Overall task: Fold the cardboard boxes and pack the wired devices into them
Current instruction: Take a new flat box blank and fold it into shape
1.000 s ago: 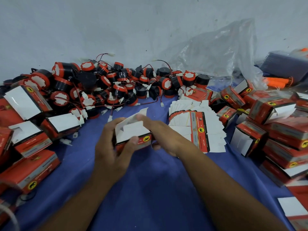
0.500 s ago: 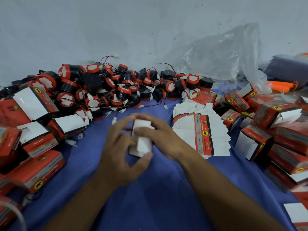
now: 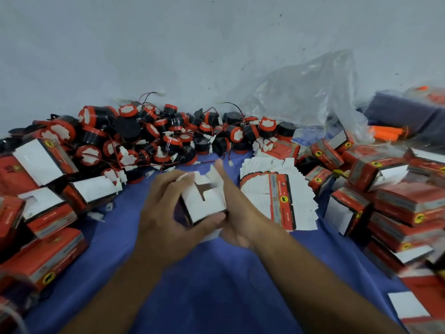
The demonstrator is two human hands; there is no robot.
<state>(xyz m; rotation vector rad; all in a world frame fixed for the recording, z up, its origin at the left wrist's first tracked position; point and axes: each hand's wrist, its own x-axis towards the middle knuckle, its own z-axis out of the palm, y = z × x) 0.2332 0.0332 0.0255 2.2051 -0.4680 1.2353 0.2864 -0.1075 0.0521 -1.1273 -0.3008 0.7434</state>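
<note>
A small cardboard box point(image 3: 204, 201), white inside with open end flaps, is held between both hands above the blue cloth. My left hand point(image 3: 166, 213) grips its left side, thumb under the near edge. My right hand point(image 3: 240, 213) lies along its right side, fingers straight against the wall and pointing away. A heap of black and red wired devices point(image 3: 156, 138) lies behind the box. To the right of my hands lies a stack of flat unfolded boxes point(image 3: 277, 201).
Folded red boxes are piled at the left point(image 3: 41, 213) and at the right point(image 3: 397, 201). A clear plastic bag point(image 3: 301, 92) leans on the grey wall at the back right. The blue cloth point(image 3: 204, 285) covers the table.
The box has been turned so its white open end with flaps faces up. My right hand has moved from lying over the box to its right side.
</note>
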